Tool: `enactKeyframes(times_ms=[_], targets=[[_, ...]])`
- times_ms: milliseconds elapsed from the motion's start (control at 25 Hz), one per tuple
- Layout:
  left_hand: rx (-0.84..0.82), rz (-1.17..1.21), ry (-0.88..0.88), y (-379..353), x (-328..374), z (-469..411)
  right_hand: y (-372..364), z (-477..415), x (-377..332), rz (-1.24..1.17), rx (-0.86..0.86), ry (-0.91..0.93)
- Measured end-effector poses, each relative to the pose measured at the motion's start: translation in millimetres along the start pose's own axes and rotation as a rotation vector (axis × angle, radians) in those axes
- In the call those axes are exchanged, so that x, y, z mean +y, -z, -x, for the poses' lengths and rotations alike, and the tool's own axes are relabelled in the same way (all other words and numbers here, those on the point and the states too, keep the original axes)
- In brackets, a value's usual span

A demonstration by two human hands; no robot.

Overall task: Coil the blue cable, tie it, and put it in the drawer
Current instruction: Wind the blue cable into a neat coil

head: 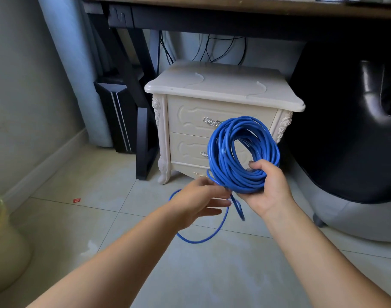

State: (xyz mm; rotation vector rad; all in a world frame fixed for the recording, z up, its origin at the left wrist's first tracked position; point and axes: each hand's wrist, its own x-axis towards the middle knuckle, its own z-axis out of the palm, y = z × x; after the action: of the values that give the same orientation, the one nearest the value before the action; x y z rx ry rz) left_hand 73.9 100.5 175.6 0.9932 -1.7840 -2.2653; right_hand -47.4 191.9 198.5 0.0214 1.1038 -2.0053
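Two shut drawers [190,117], pale tiled floor [212,274]

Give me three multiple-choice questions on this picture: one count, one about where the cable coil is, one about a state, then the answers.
1. How many drawer fronts does the cream nightstand show? A one; B two; C three.
2. Where is the blue cable coil? A on the floor; B in the right hand; C on the nightstand.
3. What state are those drawer fronts in? A both shut; B top open; C both open.
Answers: 1 B, two stacked panels, each with a metal handle. 2 B, its fingers curl round the coil's lower rim. 3 A, both fronts sit flush.
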Motion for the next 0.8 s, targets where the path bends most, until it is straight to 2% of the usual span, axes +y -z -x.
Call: enactKeyframes(times_ms=[80, 280, 480, 560, 600, 640, 720, 800], targets=[[-0.069, -0.008, -0.026, -10, -1, 1, 0, -1, 0, -0.018, -0.003, 0.002], [0.018, -0.130, -0.050, -3, 0, -2, 7, -4, -10, -0.038, 0.025, 0.030], [0.322, -0.362, 0.053, 34, -1, -6, 17, -12, -22, -0.086, 0.084, 0.062], [0.441, -0.449, 0.011, 41, -1, -7, 17, -11, -22, -0.051, 0.087, 0.076], [0.470, -0.397, -0.050, 43, 2, -7, 16, -11, -22, -0.004, 0.093, 0.075], [0.469, -0.300, -0.135, 43, 8, -6, 15, -12, -21, 0.067, 0.101, 0.073], [0.355, -0.106, -0.284, 41, 19, -1, 14, -14, -15, 0.235, 0.125, 0.098], [0.189, -0.082, -0.396, 40, 29, 5, 11, -15, -8, 0.406, 0.148, 0.209]])
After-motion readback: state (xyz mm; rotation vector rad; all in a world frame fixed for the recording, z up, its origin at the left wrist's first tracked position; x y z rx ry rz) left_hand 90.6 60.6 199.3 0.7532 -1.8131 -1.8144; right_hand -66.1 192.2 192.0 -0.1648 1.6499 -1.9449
